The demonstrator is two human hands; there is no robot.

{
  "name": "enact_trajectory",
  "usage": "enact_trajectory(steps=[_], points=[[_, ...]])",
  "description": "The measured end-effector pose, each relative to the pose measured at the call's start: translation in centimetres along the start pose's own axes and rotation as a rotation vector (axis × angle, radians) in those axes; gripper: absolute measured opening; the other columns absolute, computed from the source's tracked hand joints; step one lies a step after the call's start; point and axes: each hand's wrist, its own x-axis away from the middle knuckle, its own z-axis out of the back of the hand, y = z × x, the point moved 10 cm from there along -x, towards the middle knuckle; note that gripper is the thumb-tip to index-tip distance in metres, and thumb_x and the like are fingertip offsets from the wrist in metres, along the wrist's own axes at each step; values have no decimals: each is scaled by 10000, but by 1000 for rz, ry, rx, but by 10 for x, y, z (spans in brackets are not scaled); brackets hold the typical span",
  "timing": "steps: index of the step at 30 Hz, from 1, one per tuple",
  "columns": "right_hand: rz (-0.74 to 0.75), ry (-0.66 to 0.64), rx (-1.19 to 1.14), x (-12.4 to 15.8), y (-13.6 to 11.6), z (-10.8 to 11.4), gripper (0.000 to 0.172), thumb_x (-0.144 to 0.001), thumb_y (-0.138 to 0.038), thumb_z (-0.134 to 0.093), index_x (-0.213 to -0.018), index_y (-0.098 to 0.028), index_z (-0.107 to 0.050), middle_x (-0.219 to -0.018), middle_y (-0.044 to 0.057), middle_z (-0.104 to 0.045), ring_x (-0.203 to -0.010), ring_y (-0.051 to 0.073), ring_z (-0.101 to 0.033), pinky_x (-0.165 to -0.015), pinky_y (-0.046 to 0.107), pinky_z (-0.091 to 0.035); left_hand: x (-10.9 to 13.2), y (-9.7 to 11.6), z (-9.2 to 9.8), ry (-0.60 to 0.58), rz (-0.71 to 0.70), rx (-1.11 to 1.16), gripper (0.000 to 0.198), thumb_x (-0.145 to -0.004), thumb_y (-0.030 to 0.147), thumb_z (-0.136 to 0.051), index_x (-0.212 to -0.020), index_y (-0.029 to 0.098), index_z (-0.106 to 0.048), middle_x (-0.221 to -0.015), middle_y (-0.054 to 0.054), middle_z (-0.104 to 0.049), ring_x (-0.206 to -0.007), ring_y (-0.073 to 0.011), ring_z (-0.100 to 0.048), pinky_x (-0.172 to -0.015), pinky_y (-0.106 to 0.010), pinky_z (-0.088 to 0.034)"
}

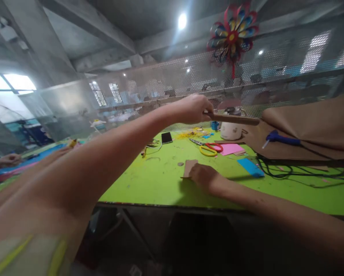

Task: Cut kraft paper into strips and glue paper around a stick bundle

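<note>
Two pinches: left hand [195, 109] on brown strip [236, 119] end; right hand [205, 178] on cardboard piece [189, 166]; likely light, stiffish, creasable; hold edges.

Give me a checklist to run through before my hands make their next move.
1. Left hand grips the cardboard strip: ok, fingers close on one end, strip raised above the table.
2. Right hand on the small cardboard piece: ok for contact at its right side; firmness of grip, cannot tell.
3. Scissors clear of both hands: ok, lying on the table beyond the right hand.
4. Black cord tidy: not ok, it lies in loose loops at the table's right.
5. Blue tool, perhaps a glue gun, cool: cannot tell; it lies on the brown sheet.
</note>
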Motion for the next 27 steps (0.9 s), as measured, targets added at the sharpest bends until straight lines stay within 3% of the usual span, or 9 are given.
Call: enact_trajectory(steps=[6,10,14,19,22,24,27], points=[[-117,-4,19,23,8,1,310,-824,-55,-461,-1034,-131,-677,-930,139,-686,-865,230,-606,-739,310,-428,46,-15,-80,-72,147,300,308,-838,289,-529,-1034,134,-709,-753,-53,-665,-594,-111,-465,-599,-265,-332],[-90,89,-40,31,-1,8,286,-877,-106,-435,-985,-160,-695,-948,110,-693,-937,237,-569,-800,325,-431,80,-21,-136,-122,236,445,312,-823,303,-550,-1045,144,-701,-769,-42,-681,-606,-112,-488,-580,-234,-327],[-79,151,-135,39,-5,10,239,-922,-222,-446,-1015,-155,-656,-1014,106,-672,-951,241,-557,-874,379,-430,102,-23,-176,-172,258,573,323,-805,297,-559,-1048,143,-706,-818,-41,-696,-658,-130,-527,-601,-224,-356],[-88,245,-261,60,-5,23,246,-902,-245,-514,-1124,-171,-590,-1144,107,-623,-1068,234,-533,-912,370,-428,115,-18,-193,-212,273,725,327,-787,328,-572,-1032,167,-718,-808,-12,-690,-684,-140,-543,-631,-223,-374],[-171,327,-262,79,8,32,179,-928,-251,-470,-919,-172,-630,-901,75,-657,-852,197,-587,-759,320,-449,116,-15,-194,-211,279,781,329,-785,367,-579,-1006,172,-725,-786,-5,-682,-688,-146,-544,-637,-226,-374],[-249,395,-213,91,22,40,243,-929,-271,-468,-755,-174,-608,-716,46,-615,-665,171,-555,-635,302,-418,117,-16,-196,-205,291,789,331,-780,379,-587,-996,171,-727,-771,-5,-679,-693,-151,-544,-644,-229,-375],[-290,479,-130,100,39,53,238,-906,-264,-499,-710,-173,-598,-695,50,-602,-654,175,-544,-632,308,-407,116,-18,-197,-194,293,784,348,-789,381,-575,-1026,168,-716,-795,-14,-685,-705,-153,-549,-654,-232,-378]])
